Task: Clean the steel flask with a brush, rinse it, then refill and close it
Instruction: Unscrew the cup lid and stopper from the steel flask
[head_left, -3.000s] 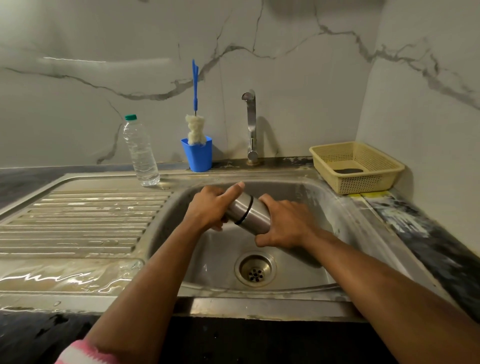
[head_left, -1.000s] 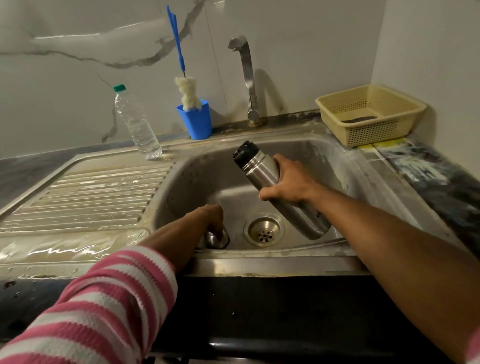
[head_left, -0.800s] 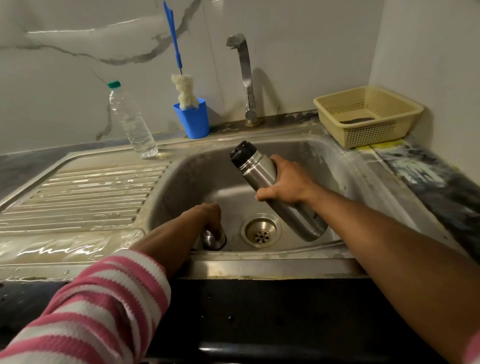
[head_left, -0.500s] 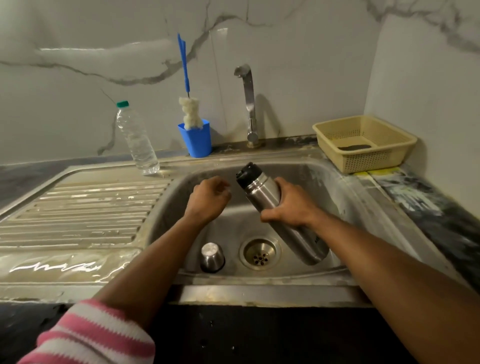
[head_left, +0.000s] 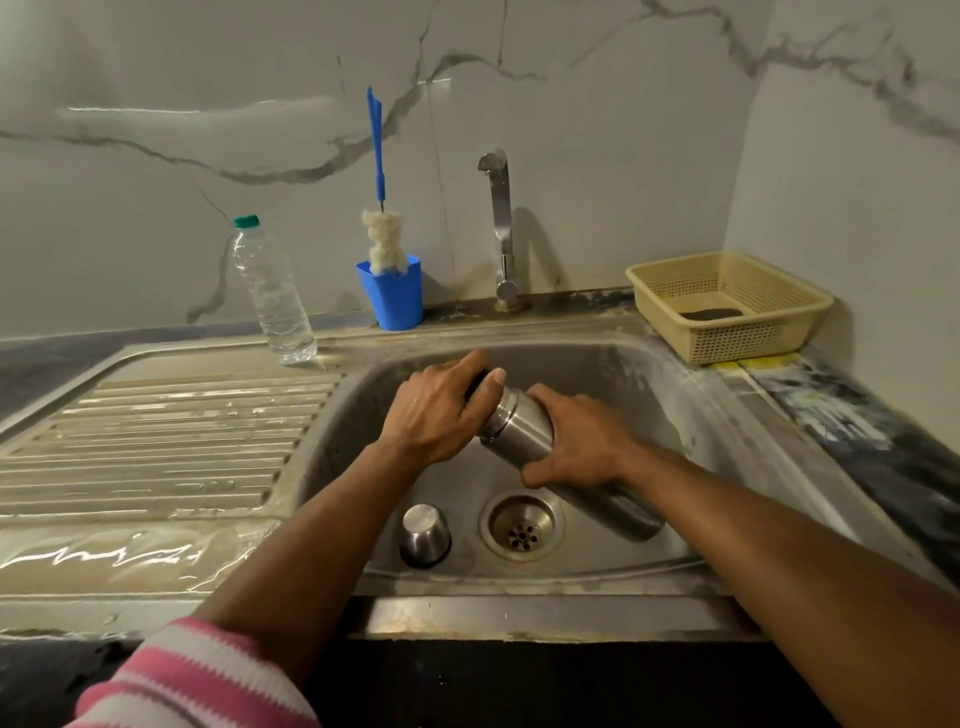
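Note:
The steel flask (head_left: 519, 431) leans tilted over the sink basin (head_left: 649, 395), its base low at the right. My right hand (head_left: 579, 441) grips its body. My left hand (head_left: 439, 410) grips the black stopper at the flask's top, which is mostly hidden under my fingers. The flask's steel cup lid (head_left: 423, 535) stands upside down on the basin floor, left of the drain (head_left: 522, 527). A blue-handled brush (head_left: 382, 228) with a white head stands in a blue cup (head_left: 392, 291) behind the sink.
A tap (head_left: 501, 228) rises at the back of the sink. A clear water bottle (head_left: 272, 296) with a green cap stands at the back of the ribbed, wet draining board (head_left: 145, 447). A yellow basket (head_left: 727, 304) sits at the right corner.
My left hand set the steel cup lid down in the basin, rose, and now grips the black stopper on the flask. My right hand kept hold of the flask.

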